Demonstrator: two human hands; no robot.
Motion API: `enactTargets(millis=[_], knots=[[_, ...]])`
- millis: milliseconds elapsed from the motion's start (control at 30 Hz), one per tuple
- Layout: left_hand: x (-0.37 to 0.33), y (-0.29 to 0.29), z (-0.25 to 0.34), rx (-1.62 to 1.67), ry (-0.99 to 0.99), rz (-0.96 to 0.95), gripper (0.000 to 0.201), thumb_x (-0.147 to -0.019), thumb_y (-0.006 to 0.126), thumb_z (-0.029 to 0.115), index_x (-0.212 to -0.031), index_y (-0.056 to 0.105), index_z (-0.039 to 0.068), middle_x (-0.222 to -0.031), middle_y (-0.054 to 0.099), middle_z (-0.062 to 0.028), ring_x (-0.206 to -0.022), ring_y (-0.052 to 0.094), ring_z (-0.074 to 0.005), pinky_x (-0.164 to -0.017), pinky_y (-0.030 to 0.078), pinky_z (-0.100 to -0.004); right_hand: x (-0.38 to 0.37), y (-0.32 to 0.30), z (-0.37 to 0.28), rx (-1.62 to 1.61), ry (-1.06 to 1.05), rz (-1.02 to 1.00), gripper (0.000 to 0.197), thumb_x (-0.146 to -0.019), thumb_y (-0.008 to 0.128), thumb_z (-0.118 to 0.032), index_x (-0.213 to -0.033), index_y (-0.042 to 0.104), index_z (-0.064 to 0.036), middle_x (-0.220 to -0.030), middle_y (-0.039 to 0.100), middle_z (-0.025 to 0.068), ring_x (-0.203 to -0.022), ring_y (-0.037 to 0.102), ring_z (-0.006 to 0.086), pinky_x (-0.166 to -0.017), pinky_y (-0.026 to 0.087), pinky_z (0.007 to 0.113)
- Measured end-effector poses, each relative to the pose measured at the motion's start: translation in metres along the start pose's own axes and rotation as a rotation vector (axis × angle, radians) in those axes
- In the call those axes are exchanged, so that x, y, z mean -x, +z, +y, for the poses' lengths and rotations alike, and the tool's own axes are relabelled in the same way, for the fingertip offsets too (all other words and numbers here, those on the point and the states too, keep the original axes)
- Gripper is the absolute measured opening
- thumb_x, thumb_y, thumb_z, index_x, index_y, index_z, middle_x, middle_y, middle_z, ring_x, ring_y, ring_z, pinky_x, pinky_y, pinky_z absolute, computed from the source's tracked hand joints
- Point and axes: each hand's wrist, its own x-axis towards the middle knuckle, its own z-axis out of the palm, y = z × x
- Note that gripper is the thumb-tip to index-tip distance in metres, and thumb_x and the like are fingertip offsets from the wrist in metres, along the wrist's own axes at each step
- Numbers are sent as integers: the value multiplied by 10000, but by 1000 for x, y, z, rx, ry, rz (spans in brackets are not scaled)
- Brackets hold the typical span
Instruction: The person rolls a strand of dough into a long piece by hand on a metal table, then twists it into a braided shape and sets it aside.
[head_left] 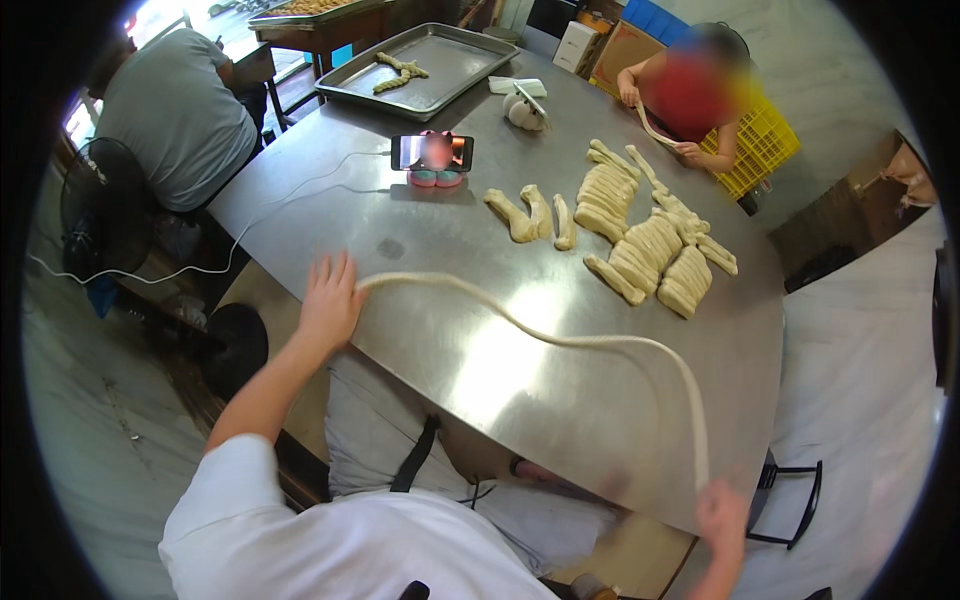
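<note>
A long, thin rope of pale dough (560,338) stretches in a loose S-curve across the metal table (420,340). My left hand (332,298) lies flat at the table's left front edge, fingers stretched out, with one end of the rope at its side or under its palm. At the lower right, my right hand (722,512) is closed around the rope's other end and slightly smeared by motion. Beyond the rope, cut dough pieces (645,255) lie in several close rows. A few shorter dough strips (525,213) rest to their left.
A phone (432,153) on a stand has a white cable (235,240) running off left. A large tray (450,75) holding twisted dough stands at the back. Across the table, a person in red (690,95) holds a dough strip. Another person (180,110) sits at left near a fan (105,200).
</note>
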Motion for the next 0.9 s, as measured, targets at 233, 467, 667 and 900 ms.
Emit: enactTargets(millis=[233,467,667,900], knots=[[-26,-89,-43,102,629,-64,189,-934,690,166,-1090,772,98,-896,776,-54,-799,730,-280,-779,592,-415,-32,-89,111,-1371,-47,543,178,-1117,612,-243,-1137,674,-77,-849,553,-1,-737,517,113,-672,438,281],[-25,-20,-224,76,50,227,124,-878,829,244,-948,848,144,-852,757,-28,-877,684,-286,-776,581,-436,90,119,261,-148,528,-220,285,-1122,610,-310,-1079,720,-50,-920,670,110,-841,605,225,-789,500,368],[-116,-7,-119,284,-23,385,125,-895,833,260,-928,809,142,-864,744,-52,-866,700,-299,-815,575,-462,-68,-12,168,-306,388,343,372,-1126,615,-332,-1169,702,28,-1005,753,210,-907,706,350,-859,558,441],[-82,31,-77,235,134,189,187,-1006,745,288,-1016,805,112,-919,798,-100,-899,743,-324,-948,563,-528,-20,-21,9,-183,130,-247,296,-1058,654,-277,-1109,725,5,-1047,749,250,-880,726,382,-807,560,456]])
